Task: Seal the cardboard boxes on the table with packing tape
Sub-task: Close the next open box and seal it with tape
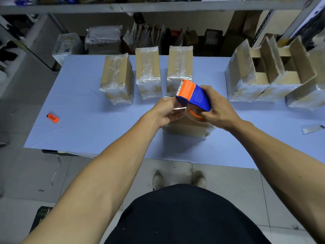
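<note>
**Q:** What lies nearest the camera?

**A:** A dark garment at the bottom edge, two shoes point(179, 179) on the tiled floor point(35, 173), and two bare forearms reaching forward over the near edge of the worktop point(88, 131), which carries a pale blue cover.

**Q:** State the condition of each hand.

**A:** Right hand point(219, 111): its fingers are curled round the tape dispenser point(193, 96), a blue body with an orange front guard and a serrated blade at the tip. The roll of clear tape point(195, 117) sits under the blue body. Left hand point(166, 111): its fingers are drawn together at the dispenser's lower front, where a strip of clear tape shows; whether they pinch the tape end cannot be told with certainty, as the fingertips are hidden.

**Q:** Where is the box being worked on?

**A:** A cardboard box point(188, 128) lies flat on the worktop directly beneath both hands, near the middle. The dispenser is held above it, blade end tilted up and away.

**Q:** What else occupies the worktop?

**A:** An orange lighter point(52, 118) lies well apart at the left. A small clear packet point(312, 129) lies at the right edge. Farther back, three upright taped boxes point(148, 73) stand in a row. At the far right, several open boxes point(274, 73) are grouped together, flaps raised and sides covered in tape.

**Q:** And beyond?

**A:** Metal shelving point(158, 7) with wrapped parcels and bags below it.
</note>
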The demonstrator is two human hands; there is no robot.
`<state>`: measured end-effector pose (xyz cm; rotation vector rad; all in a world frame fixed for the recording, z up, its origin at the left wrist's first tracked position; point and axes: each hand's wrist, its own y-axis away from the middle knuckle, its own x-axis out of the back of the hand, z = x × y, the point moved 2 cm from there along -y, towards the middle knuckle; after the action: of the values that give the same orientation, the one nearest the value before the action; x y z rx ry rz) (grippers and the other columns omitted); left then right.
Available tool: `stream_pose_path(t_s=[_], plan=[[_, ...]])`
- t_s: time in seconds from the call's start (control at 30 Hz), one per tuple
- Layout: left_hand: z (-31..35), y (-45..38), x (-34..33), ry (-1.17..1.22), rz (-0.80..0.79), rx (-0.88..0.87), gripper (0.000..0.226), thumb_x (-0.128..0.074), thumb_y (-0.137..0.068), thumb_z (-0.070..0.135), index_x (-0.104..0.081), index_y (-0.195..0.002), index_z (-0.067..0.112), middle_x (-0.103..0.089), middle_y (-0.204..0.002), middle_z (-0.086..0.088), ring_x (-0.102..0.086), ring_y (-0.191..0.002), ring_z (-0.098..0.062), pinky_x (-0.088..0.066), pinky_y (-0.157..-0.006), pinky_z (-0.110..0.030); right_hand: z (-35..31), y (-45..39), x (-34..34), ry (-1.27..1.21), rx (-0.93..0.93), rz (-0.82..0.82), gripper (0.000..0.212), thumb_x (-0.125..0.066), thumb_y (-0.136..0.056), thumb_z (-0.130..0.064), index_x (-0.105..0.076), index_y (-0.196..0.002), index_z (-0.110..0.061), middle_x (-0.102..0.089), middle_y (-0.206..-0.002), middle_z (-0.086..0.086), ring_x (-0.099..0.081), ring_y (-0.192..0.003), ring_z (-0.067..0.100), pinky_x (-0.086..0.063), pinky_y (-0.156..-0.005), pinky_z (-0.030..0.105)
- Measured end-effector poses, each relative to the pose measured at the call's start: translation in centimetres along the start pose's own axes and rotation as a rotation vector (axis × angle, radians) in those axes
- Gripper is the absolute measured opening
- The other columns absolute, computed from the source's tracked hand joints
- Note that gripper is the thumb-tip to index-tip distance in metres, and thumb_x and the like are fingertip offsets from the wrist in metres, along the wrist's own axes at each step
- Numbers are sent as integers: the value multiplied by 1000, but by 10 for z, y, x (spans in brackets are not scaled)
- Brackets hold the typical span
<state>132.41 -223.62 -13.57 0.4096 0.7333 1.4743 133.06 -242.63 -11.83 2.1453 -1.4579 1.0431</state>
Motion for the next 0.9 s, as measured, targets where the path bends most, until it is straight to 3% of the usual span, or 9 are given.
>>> stream_pose_path(t_s=[0.1,0.23,0.4,0.5,0.57,0.63,0.73,0.8,0.9], plan=[[-2,0,-5,0,-12,-26,11,-65,-96,12,-75,-93,14,-75,-89,-5,-70,-78,-17,-61,-78,-32,5,-1,1,-99,-70,-3,55,-64,-77,-36,-45,-127,-30,-59,-108,-10,-56,-89,15,-45,-73,27],[0,3,-16,44,-15,-53,16,-61,-101,21,-69,-109,9,-70,-96,-9,-67,-84,-21,-61,-73,-34,12,-4,6,-395,-244,47,50,-74,-79,-26,-51,-123,-35,-63,-107,-7,-60,-94,12,-50,-80,24],[-2,13,-14,3,-56,-195,28,-50,-107,23,-68,-122,9,-71,-107,-7,-68,-96,-22,-56,-91,-41,12,-4,-5,-892,-523,99,31,-69,-90,-26,-60,-118,-20,-68,-94,0,-65,-80,11,-54,-63,23],[-5,21,-12,102,-38,-331,18,-58,-102,12,-69,-116,9,-72,-103,-4,-70,-91,-15,-59,-83,-34,9,-1,-18,-1279,-753,111,30,-60,-95,-31,-66,-118,-13,-71,-105,11,-66,-99,25,-53,-94,39],[-7,24,-8,49,-22,-415,16,-65,-98,9,-71,-111,14,-75,-101,1,-70,-93,-11,-59,-86,-33,4,2,-22,-1442,-832,117,29,-58,-95,-34,-68,-114,-15,-72,-108,10,-68,-101,25,-52,-98,42],[-6,27,-5,-76,-19,-484,18,-70,-94,10,-73,-109,20,-77,-96,11,-70,-94,-5,-58,-86,-30,1,5,-25,-1541,-864,120,29,-61,-94,-35,-68,-114,-16,-73,-106,10,-70,-95,26,-59,-83,40],[0,31,-4,-199,7,-556,22,-73,-92,9,-72,-112,17,-76,-87,17,-69,-84,4,-56,-73,-18,-3,9,-28,-1570,-901,69,39,-63,-91,-38,-64,-125,-17,-71,-106,12,-71,-89,28,-58,-66,33],[5,34,-4,-234,27,-597,21,-74,-91,10,-72,-109,20,-74,-85,17,-66,-78,7,-52,-71,-15,-6,10,-28,-1574,-899,36,43,-64,-90,-38,-63,-128,-18,-71,-107,11,-72,-88,28,-58,-68,33],[11,36,-5,-252,44,-611,15,-74,-92,15,-73,-102,26,-72,-84,18,-63,-82,4,-53,-77,-21,-7,8,-28,-1604,-865,-2,38,-66,-89,-37,-66,-122,-18,-72,-107,11,-72,-91,28,-59,-79,38]])
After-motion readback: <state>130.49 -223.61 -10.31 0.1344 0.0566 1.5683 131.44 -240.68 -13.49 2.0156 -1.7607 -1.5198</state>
